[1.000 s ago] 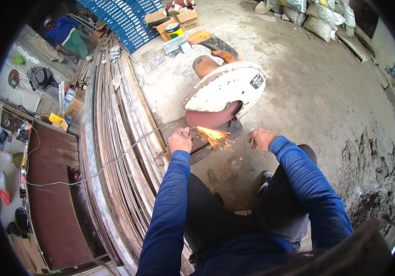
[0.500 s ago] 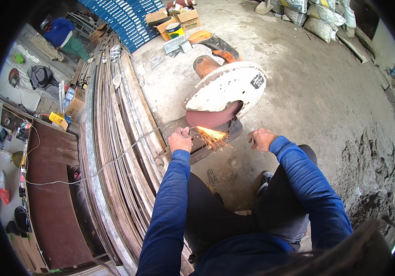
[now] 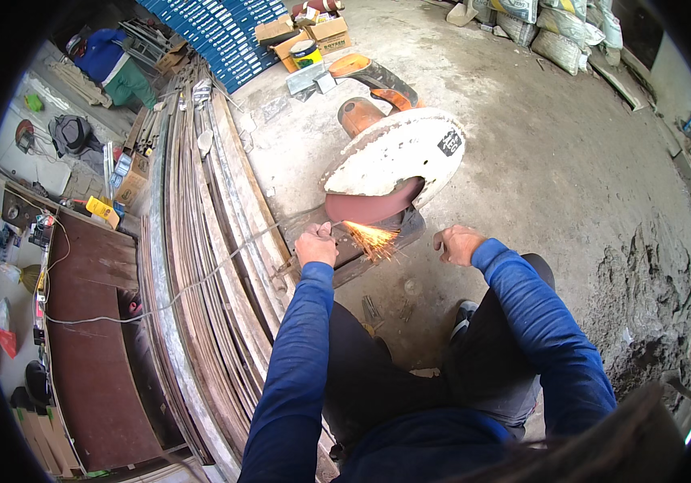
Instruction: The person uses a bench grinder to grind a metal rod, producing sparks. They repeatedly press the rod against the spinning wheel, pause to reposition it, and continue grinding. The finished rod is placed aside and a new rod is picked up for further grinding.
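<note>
An orange and black chop saw (image 3: 359,115) with a battered white guard (image 3: 394,149) stands on the floor, its reddish disc (image 3: 366,205) above a dark metal base (image 3: 398,233). A bright fan of sparks (image 3: 370,240) sprays off the disc's lower edge. My left hand (image 3: 315,244) is closed just left of the sparks, pinching a small piece against the disc; its details are hidden. My right hand (image 3: 454,244) hangs right of the base, fingers loosely bent and apart, nothing visible in it.
Long planks and metal lengths (image 3: 200,258) lie along my left, crossed by a grey cable (image 3: 144,316), beside a brown board (image 3: 88,338). A co-worker (image 3: 112,64) bends at upper left. Blue stacked boxes (image 3: 217,40), cartons (image 3: 329,34) and sacks (image 3: 571,36) stand behind.
The co-worker at upper left has shifted slightly, and the spray of sparks varies a little in shape. My hands and the saw stay in place.
</note>
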A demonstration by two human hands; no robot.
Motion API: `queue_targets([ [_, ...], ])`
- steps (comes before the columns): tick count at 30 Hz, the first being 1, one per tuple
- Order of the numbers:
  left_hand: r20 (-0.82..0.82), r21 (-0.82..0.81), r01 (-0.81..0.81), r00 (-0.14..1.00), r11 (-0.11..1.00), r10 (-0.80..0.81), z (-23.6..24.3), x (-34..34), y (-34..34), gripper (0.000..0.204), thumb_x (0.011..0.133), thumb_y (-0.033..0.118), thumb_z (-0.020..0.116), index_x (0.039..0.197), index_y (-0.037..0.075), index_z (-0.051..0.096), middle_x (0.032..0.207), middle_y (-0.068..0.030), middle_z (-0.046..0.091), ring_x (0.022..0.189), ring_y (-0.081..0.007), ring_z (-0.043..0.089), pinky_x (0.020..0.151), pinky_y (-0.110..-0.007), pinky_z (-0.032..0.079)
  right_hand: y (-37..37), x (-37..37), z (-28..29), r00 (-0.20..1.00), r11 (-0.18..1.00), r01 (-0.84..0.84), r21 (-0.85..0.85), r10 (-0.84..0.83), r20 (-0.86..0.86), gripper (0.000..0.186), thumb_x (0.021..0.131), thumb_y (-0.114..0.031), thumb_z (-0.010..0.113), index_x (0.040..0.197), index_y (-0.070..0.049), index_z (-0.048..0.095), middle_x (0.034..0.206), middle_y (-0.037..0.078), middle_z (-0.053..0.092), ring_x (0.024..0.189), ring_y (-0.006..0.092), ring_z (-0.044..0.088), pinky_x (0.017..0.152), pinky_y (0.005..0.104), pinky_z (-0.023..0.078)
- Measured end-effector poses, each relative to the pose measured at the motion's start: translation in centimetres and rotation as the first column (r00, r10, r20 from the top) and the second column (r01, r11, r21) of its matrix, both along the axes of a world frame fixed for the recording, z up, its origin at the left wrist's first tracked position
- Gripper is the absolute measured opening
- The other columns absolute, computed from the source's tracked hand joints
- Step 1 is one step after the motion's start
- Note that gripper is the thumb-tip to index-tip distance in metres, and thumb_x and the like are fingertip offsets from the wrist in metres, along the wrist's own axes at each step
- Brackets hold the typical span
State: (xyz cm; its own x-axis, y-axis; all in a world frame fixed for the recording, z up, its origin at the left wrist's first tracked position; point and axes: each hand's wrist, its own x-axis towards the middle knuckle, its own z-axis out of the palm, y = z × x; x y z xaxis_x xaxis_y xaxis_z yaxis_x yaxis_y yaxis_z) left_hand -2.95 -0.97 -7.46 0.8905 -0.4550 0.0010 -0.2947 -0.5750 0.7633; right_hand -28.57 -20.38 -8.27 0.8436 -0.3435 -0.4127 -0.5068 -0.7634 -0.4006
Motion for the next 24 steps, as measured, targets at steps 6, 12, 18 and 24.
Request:
queue_targets([
  [6, -0.016, -0.012, -0.019, 1.000, 1.000, 0.019, 0.0, -0.1, -0.1, 0.029, 0.095, 0.024, 0.062, 0.085, -0.003, 0.068, 0.060, -0.0143, 0.066, 0.048, -0.0225, 0.065, 0.052, -0.037, 0.051, -0.1, -0.1, -0.4, 1.000, 1.000, -0.003, -0.003, 0.003, 0.015, 0.036, 0.075, -0.019, 0.072, 0.109, -0.008, 0.068, 0.100, 0.017, 0.071, 0.100, 0.0340, 0.066, 0.086, 0.0430, 0.053],
  [12, -0.039, -0.044, -0.011, 0.999, 0.999, 0.009, -0.3, 0.1, -0.1, 0.029, 0.095, 0.023, 0.062, 0.084, -0.003, 0.068, 0.059, -0.0122, 0.064, 0.046, -0.0201, 0.064, 0.049, -0.035, 0.050, -0.2, -0.4, -0.8, 0.998, 0.998, -0.042, -0.038, 0.043, 0.053, 0.037, 0.076, -0.020, 0.073, 0.110, -0.005, 0.066, 0.094, 0.015, 0.072, 0.094, 0.0314, 0.068, 0.082, 0.0412, 0.054],
  [18, -0.264, -0.273, 0.046, 0.957, 0.961, -0.121, -1.0, 1.2, 0.8, 0.021, 0.097, 0.016, 0.060, 0.086, -0.002, 0.065, 0.062, -0.0060, 0.061, 0.044, -0.0121, 0.056, 0.042, -0.027, 0.043, -0.2, -0.5, -0.4, 0.999, 1.000, -0.019, -0.024, 0.020, 0.037, 0.037, 0.075, -0.021, 0.072, 0.109, -0.007, 0.067, 0.097, 0.016, 0.071, 0.097, 0.0327, 0.067, 0.084, 0.0418, 0.053],
  [24, -0.288, -0.313, 0.115, 0.935, 0.943, -0.209, -2.2, 2.2, 1.9, 0.014, 0.097, 0.013, 0.059, 0.092, -0.001, 0.062, 0.069, -0.0048, 0.062, 0.048, -0.0106, 0.057, 0.041, -0.024, 0.042, 0.1, -0.3, -0.8, 0.997, 1.000, 0.015, 0.010, -0.016, 0.073, 0.033, 0.074, -0.020, 0.071, 0.106, -0.009, 0.071, 0.101, 0.017, 0.071, 0.100, 0.0334, 0.066, 0.086, 0.0415, 0.053],
])
